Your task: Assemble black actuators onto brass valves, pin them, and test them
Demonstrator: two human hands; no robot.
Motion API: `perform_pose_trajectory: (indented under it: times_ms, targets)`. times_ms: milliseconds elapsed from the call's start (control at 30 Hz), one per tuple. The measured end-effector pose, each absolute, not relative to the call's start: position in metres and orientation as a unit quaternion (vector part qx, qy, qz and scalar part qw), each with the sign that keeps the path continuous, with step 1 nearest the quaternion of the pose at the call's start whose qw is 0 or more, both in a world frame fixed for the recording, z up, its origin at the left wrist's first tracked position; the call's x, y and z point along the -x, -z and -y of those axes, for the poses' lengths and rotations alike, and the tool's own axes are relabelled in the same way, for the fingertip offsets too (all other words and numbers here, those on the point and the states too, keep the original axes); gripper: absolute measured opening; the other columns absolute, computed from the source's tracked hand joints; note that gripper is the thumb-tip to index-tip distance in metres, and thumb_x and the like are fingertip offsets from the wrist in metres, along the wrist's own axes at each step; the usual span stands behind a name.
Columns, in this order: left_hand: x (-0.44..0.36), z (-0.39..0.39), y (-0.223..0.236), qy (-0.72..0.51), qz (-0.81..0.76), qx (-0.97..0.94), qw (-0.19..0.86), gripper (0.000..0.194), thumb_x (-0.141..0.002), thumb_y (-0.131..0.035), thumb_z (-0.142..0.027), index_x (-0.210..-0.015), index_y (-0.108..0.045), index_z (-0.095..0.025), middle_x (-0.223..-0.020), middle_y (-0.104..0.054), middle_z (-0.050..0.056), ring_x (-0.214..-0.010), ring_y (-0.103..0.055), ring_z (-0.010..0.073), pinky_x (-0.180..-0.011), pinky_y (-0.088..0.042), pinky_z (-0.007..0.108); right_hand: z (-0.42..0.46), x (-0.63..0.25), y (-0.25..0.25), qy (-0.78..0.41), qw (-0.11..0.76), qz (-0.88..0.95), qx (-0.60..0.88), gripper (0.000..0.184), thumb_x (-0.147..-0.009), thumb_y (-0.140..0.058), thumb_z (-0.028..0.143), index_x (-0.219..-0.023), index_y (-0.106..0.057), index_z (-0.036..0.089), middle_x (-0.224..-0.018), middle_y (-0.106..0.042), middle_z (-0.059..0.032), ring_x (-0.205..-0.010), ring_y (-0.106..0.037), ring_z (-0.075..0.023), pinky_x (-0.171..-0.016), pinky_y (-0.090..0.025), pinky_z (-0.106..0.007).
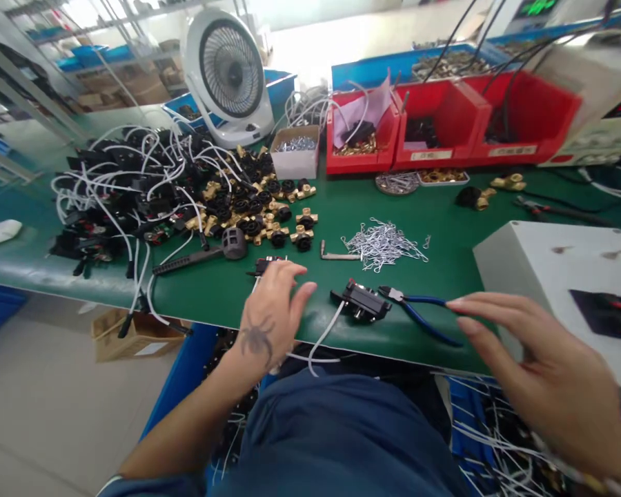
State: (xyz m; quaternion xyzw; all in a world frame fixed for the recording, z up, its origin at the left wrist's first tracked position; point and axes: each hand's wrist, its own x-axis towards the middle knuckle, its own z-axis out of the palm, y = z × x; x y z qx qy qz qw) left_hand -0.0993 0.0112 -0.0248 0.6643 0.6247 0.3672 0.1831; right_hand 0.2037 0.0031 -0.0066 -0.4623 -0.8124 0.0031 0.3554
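Observation:
My left hand (273, 307) hovers at the bench's near edge, thumb apart from the fingers. Just beyond its fingers is a small black device (265, 265), partly hidden by the hand. On the right, my right hand (543, 373) is stretched out with thumb and forefinger apart. Its fingertips are at the handle end of blue-handled cutting pliers (411, 312), which lie on the bench; contact is hard to tell. Between the hands rests a black device with a white cable (363, 301), close to the pliers' jaws. Beyond it lies a pile of metal clips (386, 245).
A heap of black cabled units (124, 179) and brass valve bodies (269, 221) covers the left side. A fan (230, 76), a white box (296, 155) and red bins (362, 124) stand behind. The grey box (564, 276) bounds the right; a black hammer-shaped tool (207, 257) lies left.

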Motion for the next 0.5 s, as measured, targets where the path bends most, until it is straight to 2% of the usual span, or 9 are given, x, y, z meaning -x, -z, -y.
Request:
perform_pose_trajectory:
  times_ms: [67, 100, 133, 200, 267, 333, 400, 500]
  targets:
    - [0.124, -0.005, 0.023, -0.358, -0.702, -0.606, 0.110, 0.029, -0.095, -0.054, -0.041, -0.111, -0.060, -0.018, -0.115, -0.062, 0.012, -0.099, -0.065, 0.0239, -0.097, -0.054, 0.045, 0.003, -0.183, 0.019, -0.075, 0.370, 0.815, 0.440, 0.014, -0.100, -0.055, 0.031, -0.105, -0.067, 0.025, -0.099, -0.073, -0.0023, -0.089, -0.072, -0.0156, -0.080, -0.058, -0.027]
    - [0.135, -0.003, 0.023, -0.342, -0.730, -0.575, 0.139, 0.030, -0.094, -0.054, -0.040, -0.113, -0.059, -0.017, -0.114, -0.062, 0.012, -0.100, -0.064, 0.0244, -0.096, -0.054, 0.045, 0.004, -0.175, 0.025, -0.108, 0.376, 0.811, 0.434, 0.013, -0.099, -0.056, 0.028, -0.104, -0.067, 0.025, -0.098, -0.073, -0.0023, -0.089, -0.072, -0.0158, -0.081, -0.058, -0.028]
    - [0.144, 0.000, 0.023, -0.325, -0.735, -0.556, 0.211, 0.032, -0.093, -0.054, -0.040, -0.113, -0.059, -0.016, -0.107, -0.063, 0.011, -0.096, -0.064, 0.0236, -0.093, -0.055, 0.044, 0.004, -0.168, 0.032, -0.138, 0.378, 0.808, 0.430, 0.012, -0.098, -0.057, 0.026, -0.104, -0.068, 0.025, -0.098, -0.073, -0.0027, -0.090, -0.072, -0.0163, -0.082, -0.058, -0.028]
    - [0.157, 0.005, 0.021, -0.289, -0.719, -0.543, 0.324, 0.032, -0.093, -0.053, -0.043, -0.106, -0.062, -0.015, -0.081, -0.061, 0.004, -0.072, -0.062, 0.0179, -0.073, -0.057, 0.036, 0.003, -0.156, 0.044, -0.182, 0.379, 0.799, 0.429, 0.013, -0.097, -0.058, 0.024, -0.103, -0.069, 0.024, -0.096, -0.074, -0.0038, -0.091, -0.072, -0.0177, -0.083, -0.058, -0.031]
    - [0.167, 0.012, 0.013, -0.279, -0.701, -0.531, 0.386, 0.036, -0.095, -0.047, -0.046, -0.098, -0.066, -0.015, -0.060, -0.045, -0.004, -0.051, -0.047, 0.0117, -0.054, -0.049, 0.027, -0.001, -0.148, 0.055, -0.207, 0.388, 0.784, 0.438, 0.014, -0.096, -0.059, 0.025, -0.101, -0.071, 0.023, -0.095, -0.074, -0.0047, -0.089, -0.071, -0.0187, -0.082, -0.057, -0.032]
    - [0.182, 0.024, -0.001, -0.291, -0.693, -0.521, 0.406, 0.040, -0.097, -0.043, -0.050, -0.093, -0.067, -0.018, -0.054, -0.033, -0.006, -0.044, -0.036, 0.0097, -0.048, -0.041, 0.025, -0.005, -0.144, 0.064, -0.220, 0.393, 0.766, 0.458, 0.014, -0.096, -0.061, 0.029, -0.101, -0.072, 0.023, -0.093, -0.074, -0.0048, -0.084, -0.070, -0.0186, -0.078, -0.055, -0.032]
    - [0.205, 0.041, -0.015, -0.293, -0.697, -0.526, 0.390, 0.042, -0.096, -0.047, -0.056, -0.095, -0.069, -0.019, -0.054, -0.038, -0.004, -0.047, -0.042, 0.0111, -0.049, -0.042, 0.026, -0.009, -0.144, 0.070, -0.224, 0.388, 0.756, 0.478, 0.015, -0.095, -0.063, 0.031, -0.100, -0.073, 0.022, -0.091, -0.074, -0.0047, -0.080, -0.070, -0.0180, -0.074, -0.054, -0.032]
    - [0.250, 0.067, -0.017, -0.225, -0.760, -0.518, 0.322, 0.045, -0.094, -0.051, -0.060, -0.099, -0.072, -0.020, -0.056, -0.049, 0.000, -0.057, -0.056, 0.0161, -0.053, -0.047, 0.028, -0.010, -0.144, 0.074, -0.212, 0.367, 0.759, 0.495, 0.018, -0.094, -0.063, 0.034, -0.098, -0.075, 0.021, -0.090, -0.075, -0.0057, -0.078, -0.070, -0.0186, -0.073, -0.053, -0.032]
